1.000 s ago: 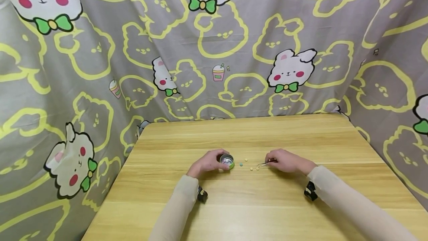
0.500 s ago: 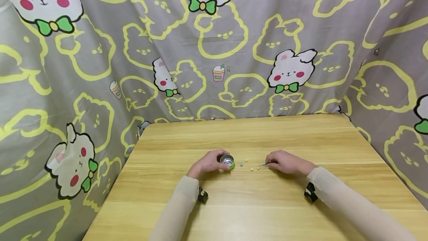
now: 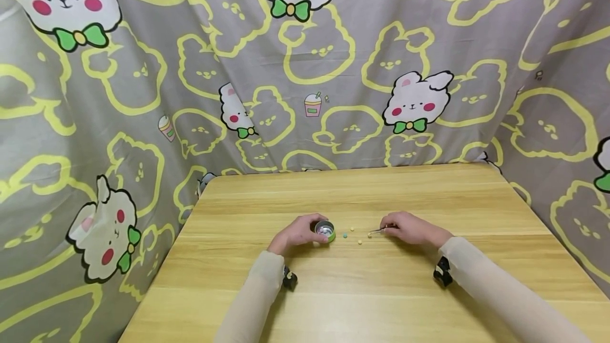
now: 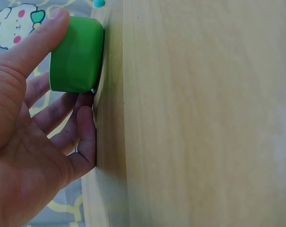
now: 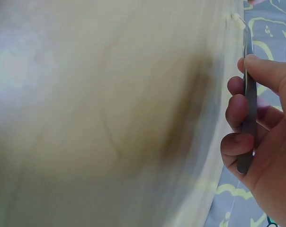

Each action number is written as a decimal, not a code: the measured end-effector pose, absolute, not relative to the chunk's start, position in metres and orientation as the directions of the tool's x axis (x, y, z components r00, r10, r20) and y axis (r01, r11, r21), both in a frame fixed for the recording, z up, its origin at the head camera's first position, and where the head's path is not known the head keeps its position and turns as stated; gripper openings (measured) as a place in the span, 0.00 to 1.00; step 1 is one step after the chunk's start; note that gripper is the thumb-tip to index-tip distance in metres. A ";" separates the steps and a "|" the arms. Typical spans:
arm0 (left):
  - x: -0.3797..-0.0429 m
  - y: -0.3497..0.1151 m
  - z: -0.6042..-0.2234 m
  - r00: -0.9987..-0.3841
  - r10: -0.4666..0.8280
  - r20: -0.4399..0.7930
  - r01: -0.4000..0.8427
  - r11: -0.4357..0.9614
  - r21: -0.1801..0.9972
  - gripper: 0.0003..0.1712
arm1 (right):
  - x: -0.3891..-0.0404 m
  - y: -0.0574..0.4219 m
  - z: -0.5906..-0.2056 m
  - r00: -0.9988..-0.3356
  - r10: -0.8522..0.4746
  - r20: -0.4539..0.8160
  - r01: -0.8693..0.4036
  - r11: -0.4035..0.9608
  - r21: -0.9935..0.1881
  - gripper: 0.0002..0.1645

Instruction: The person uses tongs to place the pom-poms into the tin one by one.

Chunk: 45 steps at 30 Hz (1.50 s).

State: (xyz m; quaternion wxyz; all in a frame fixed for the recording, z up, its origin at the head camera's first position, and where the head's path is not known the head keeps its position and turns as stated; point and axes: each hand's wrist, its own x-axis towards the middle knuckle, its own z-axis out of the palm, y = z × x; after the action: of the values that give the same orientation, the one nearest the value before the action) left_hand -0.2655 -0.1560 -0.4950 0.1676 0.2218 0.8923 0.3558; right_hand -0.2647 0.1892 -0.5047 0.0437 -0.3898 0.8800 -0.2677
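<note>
My left hand (image 3: 300,230) grips a small round tin (image 3: 331,236), green outside and silvery inside, at the table. In the left wrist view its thumb lies along the top of the green tin (image 4: 76,56) and the fingers are on the far side. A few pale bits show inside the tin. Metal tweezers (image 5: 250,109) are held by my right hand (image 3: 407,228), pinched between thumb and fingers. A yellow bead (image 3: 369,236) is at the tweezer tips. Between the hands lie a teal bead (image 3: 345,235) and two other yellow beads, one nearer (image 3: 359,242) and one farther (image 3: 352,229).
The wooden table (image 3: 305,300) stretches around both hands. A grey patterned curtain (image 3: 295,136) hangs along its back and both sides. Each wrist carries a black camera mount, such as the right mount (image 3: 443,272).
The tweezer tips have closed on the nearest yellow bead and moved it slightly up from its spot. My left hand and the tin have stayed in place.
</note>
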 end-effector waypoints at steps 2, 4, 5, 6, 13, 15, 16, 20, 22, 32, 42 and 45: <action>-0.265 -0.156 -0.494 -0.845 0.515 -0.142 0.276 0.649 0.709 0.30 | -0.266 0.190 -0.504 -0.694 -0.705 0.146 -0.664 0.550 -0.507 0.05; -0.265 -0.156 -0.494 -0.845 0.515 -0.143 0.275 0.649 0.710 0.31 | -0.267 0.190 -0.502 -0.695 -0.701 0.161 -0.668 0.546 -0.505 0.05; -0.265 -0.155 -0.494 -0.845 0.515 -0.144 0.275 0.649 0.710 0.31 | -0.268 0.191 -0.501 -0.697 -0.698 0.165 -0.667 0.546 -0.507 0.05; -0.265 -0.155 -0.493 -0.845 0.515 -0.143 0.275 0.648 0.710 0.31 | -0.268 0.190 -0.500 -0.699 -0.695 0.171 -0.667 0.545 -0.509 0.05; -0.264 -0.155 -0.493 -0.844 0.516 -0.148 0.269 0.645 0.715 0.30 | -0.273 0.188 -0.494 -0.723 -0.672 0.159 -0.635 0.557 -0.535 0.06; -0.264 -0.155 -0.493 -0.843 0.516 -0.150 0.265 0.643 0.719 0.30 | -0.274 0.187 -0.492 -0.725 -0.668 0.166 -0.635 0.556 -0.536 0.06; -0.264 -0.156 -0.494 -0.844 0.514 -0.151 0.263 0.643 0.720 0.31 | -0.274 0.186 -0.491 -0.727 -0.665 0.172 -0.633 0.553 -0.542 0.06; -0.264 -0.155 -0.494 -0.845 0.515 -0.146 0.265 0.639 0.722 0.31 | -0.275 0.183 -0.486 -0.731 -0.655 0.190 -0.632 0.545 -0.551 0.06; -0.264 -0.155 -0.494 -0.845 0.516 -0.140 0.271 0.638 0.721 0.30 | -0.275 0.181 -0.484 -0.734 -0.651 0.190 -0.629 0.549 -0.551 0.06; -0.264 -0.156 -0.495 -0.848 0.512 -0.138 0.273 0.644 0.714 0.30 | -0.277 0.170 -0.473 -0.726 -0.657 0.201 -0.642 0.546 -0.538 0.06; -0.264 -0.155 -0.493 -0.846 0.516 -0.130 0.287 0.648 0.705 0.31 | -0.282 0.157 -0.469 -0.706 -0.686 0.173 -0.651 0.534 -0.539 0.08; -0.264 -0.155 -0.493 -0.846 0.517 -0.131 0.283 0.644 0.710 0.31 | -0.283 0.153 -0.468 -0.696 -0.695 0.183 -0.664 0.524 -0.534 0.08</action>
State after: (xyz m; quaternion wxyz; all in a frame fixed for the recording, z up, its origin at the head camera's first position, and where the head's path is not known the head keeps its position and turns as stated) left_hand -0.2638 -0.1551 -0.4927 0.1633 0.2243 0.8919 0.3570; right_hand -0.2831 0.1526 -0.4675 0.0264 -0.3893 0.8724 -0.2944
